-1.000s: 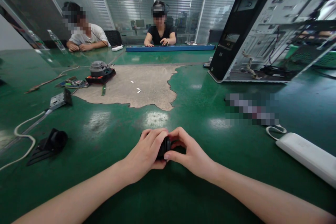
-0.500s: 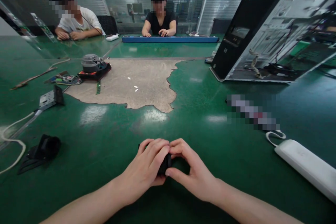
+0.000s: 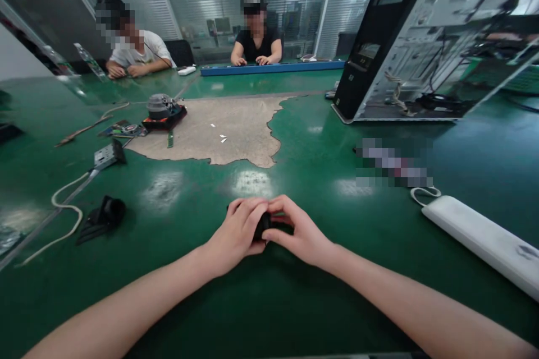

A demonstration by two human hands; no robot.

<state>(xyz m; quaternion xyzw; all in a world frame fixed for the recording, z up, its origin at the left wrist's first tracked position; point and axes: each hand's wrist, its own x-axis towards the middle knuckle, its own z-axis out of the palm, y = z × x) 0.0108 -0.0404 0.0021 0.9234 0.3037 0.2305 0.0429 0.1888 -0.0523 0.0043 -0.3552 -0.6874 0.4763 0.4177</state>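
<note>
Near the middle of the green table (image 3: 202,314), a small black object (image 3: 261,228) is mostly covered by my fingers, so its kind cannot be made out. My left hand (image 3: 240,230) wraps over its top and left side, thumb low and fingers across it. From the right, my right hand (image 3: 301,231) pinches its right edge between thumb and fingertips, with a gap under the curved palm. The two hands touch or nearly touch at the fingertips.
A black bracket-like part (image 3: 103,217) and a metal part with a cable (image 3: 108,154) lie left. Farther back sits a cooler fan (image 3: 160,107). An open computer case (image 3: 370,61) and a white power strip (image 3: 475,235) are right. Two people sit across the table.
The camera view has shifted, so my hands and the table things appear higher or sideways in the picture. Both hands keep the same hold on the black object.
</note>
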